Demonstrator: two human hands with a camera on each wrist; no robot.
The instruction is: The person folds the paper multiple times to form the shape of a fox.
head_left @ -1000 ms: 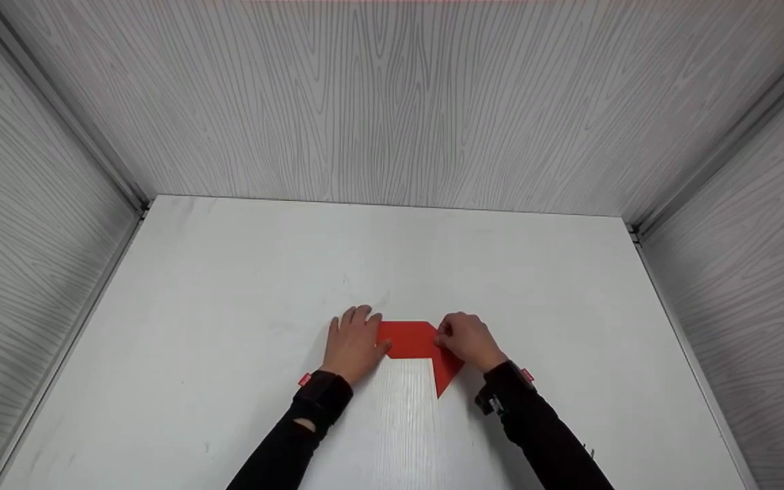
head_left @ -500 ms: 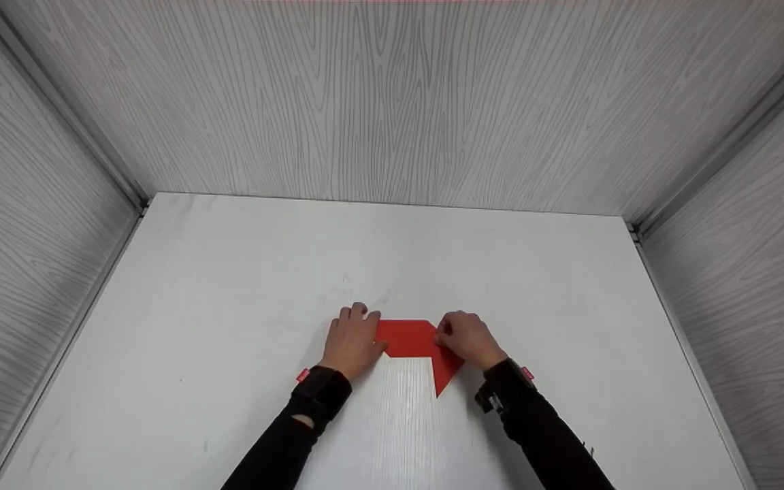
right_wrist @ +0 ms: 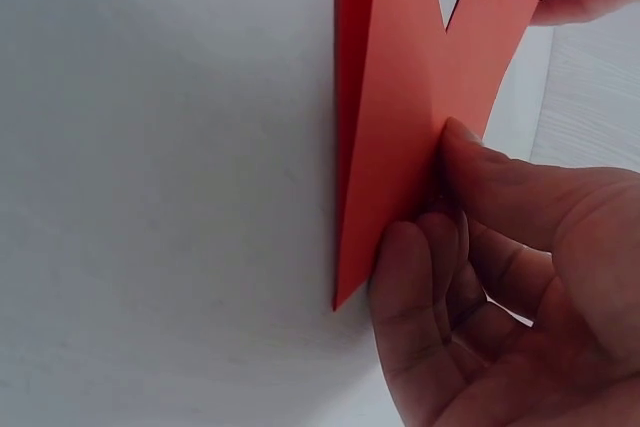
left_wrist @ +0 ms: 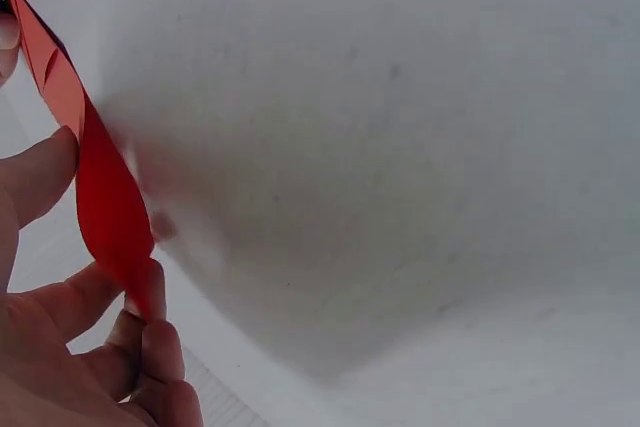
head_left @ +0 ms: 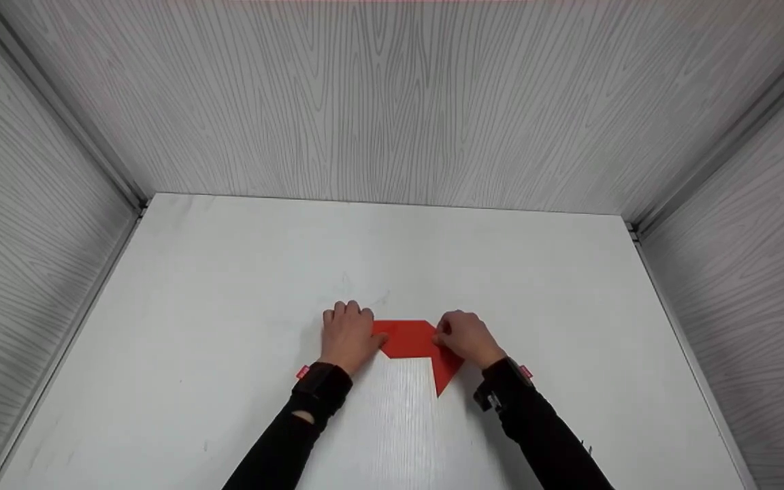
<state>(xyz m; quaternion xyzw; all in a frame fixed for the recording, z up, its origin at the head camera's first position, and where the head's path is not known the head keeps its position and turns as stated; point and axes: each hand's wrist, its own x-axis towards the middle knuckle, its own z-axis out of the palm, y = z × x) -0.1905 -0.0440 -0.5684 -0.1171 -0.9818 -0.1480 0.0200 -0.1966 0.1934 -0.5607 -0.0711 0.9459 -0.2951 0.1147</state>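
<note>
A red sheet of paper, folded into a band with angled corners, lies between my two hands in the head view. One pointed flap hangs down toward me at its right end. My left hand pinches the left end, thumb on the near face; in the left wrist view the paper bows and its tip sits among the curled fingers. At the other end my right hand pinches the paper between thumb and fingers. Folded layers with a narrow gap show along the paper's edge in the right wrist view.
A white tabletop lies under the hands, with faint smudges. Grey wood-grain panels stand at the back, the left and the right. Both wrists wear black bands with small red tags.
My left hand has shifted slightly left and its fingers have curled more, with the thumb further over the paper's left end. The right hand and the flap have barely moved.
</note>
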